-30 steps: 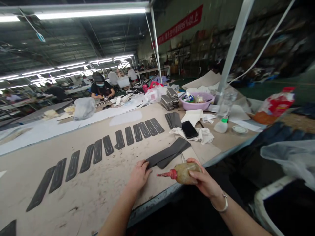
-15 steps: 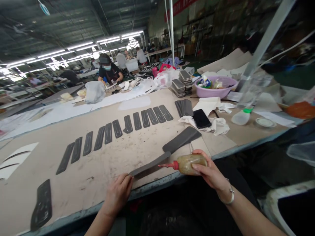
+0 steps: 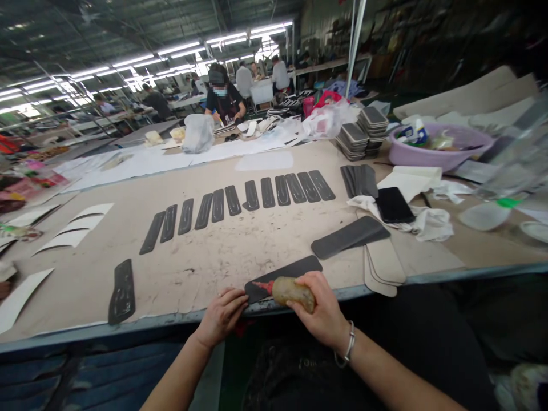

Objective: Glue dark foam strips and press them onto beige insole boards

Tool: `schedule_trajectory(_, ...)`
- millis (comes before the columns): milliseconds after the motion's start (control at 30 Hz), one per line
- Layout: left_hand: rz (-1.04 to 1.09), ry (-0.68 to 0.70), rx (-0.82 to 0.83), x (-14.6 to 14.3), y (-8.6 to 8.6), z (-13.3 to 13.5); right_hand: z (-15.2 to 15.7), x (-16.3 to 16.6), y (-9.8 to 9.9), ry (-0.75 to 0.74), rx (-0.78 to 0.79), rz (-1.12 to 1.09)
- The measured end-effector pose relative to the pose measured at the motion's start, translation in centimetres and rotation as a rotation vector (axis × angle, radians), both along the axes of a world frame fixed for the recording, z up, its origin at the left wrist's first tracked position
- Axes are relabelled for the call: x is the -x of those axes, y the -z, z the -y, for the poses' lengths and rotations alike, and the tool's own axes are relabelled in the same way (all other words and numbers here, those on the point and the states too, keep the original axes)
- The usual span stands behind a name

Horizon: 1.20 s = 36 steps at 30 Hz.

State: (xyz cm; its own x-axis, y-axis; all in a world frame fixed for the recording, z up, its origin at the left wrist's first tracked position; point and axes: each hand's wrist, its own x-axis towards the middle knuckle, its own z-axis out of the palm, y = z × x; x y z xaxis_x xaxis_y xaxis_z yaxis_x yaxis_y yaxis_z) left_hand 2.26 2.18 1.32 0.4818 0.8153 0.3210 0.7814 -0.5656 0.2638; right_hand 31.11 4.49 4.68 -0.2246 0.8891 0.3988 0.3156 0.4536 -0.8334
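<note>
My right hand (image 3: 323, 311) is wrapped round a squeeze bottle (image 3: 289, 291) of yellowish-brown liquid, likely glue. Its red nozzle points left, over the near end of a dark grey strip (image 3: 297, 268). That strip lies at the table's front edge, its left end pinched in the fingers of my left hand (image 3: 222, 315). Behind it are more flat dark strips (image 3: 351, 237), one overlapping another. Across the table runs a slanting row of dark strips (image 3: 218, 205) with shiny wet lines on them. Another glossy strip (image 3: 122, 291) lies apart at the left.
Beige panels (image 3: 385, 262) overhang the front edge at right. Beyond them are a phone (image 3: 394, 205) on white cloth, stacked strips (image 3: 353, 141) and a purple basin (image 3: 436, 151). White curved pieces (image 3: 79, 228) lie left. A co-worker (image 3: 225, 100) sits across the table.
The strip my left hand holds was raised at a slant and now lies flat on the table edge. My right hand has brought the bottle's nozzle left and down over it. The view has swung left.
</note>
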Motion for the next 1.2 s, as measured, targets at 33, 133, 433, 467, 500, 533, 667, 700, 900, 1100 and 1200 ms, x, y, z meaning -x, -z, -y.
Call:
schedule_trajectory(33, 0.027, 0.005, -0.013, 0.1, 0.3, -0.1, 0.1, 0.6, 0.1, -0.017, -0.028, 0.015)
schedule_trajectory(133, 0.083, 0.013, -0.031, 0.2, 1.0, -0.1, 0.6, 1.9, 0.4, -0.069, -0.075, 0.063)
schedule_trajectory(433, 0.092, -0.015, -0.053, 0.3, 1.3, 0.0, 1.5, 2.4, 0.9, -0.102, -0.098, 0.196)
schedule_trajectory(467, 0.090, -0.013, -0.053, 0.2, 1.3, 0.0, 1.5, 2.2, 0.8, -0.093, -0.104, 0.206)
schedule_trajectory(500, 0.088, -0.011, -0.050, 0.2, 1.3, 0.0, 1.5, 1.8, 0.7, -0.079, -0.107, 0.216)
schedule_trajectory(533, 0.087, -0.007, -0.048, 0.2, 1.2, 0.0, 1.5, 1.4, 0.6, -0.063, -0.109, 0.225)
schedule_trajectory(667, 0.088, 0.015, -0.067, 0.3, 1.3, -0.1, 1.3, -0.6, 0.2, 0.043, -0.109, 0.257)
schedule_trajectory(700, 0.088, 0.021, -0.075, 0.3, 1.4, -0.1, 1.2, -1.2, 0.2, 0.080, -0.111, 0.267)
schedule_trajectory(900, 0.095, 0.034, -0.128, 0.5, 1.6, -0.2, 0.1, -5.0, 0.4, 0.316, -0.155, 0.349)
schedule_trajectory(1100, 0.065, 0.039, -0.103, 0.8, 1.8, -0.2, -0.9, -7.8, 1.0, 0.457, -0.178, 0.392)
schedule_trajectory(1200, 0.075, 0.019, -0.097, 0.8, 1.8, -0.1, -0.7, -7.6, 0.6, 0.473, -0.201, 0.398)
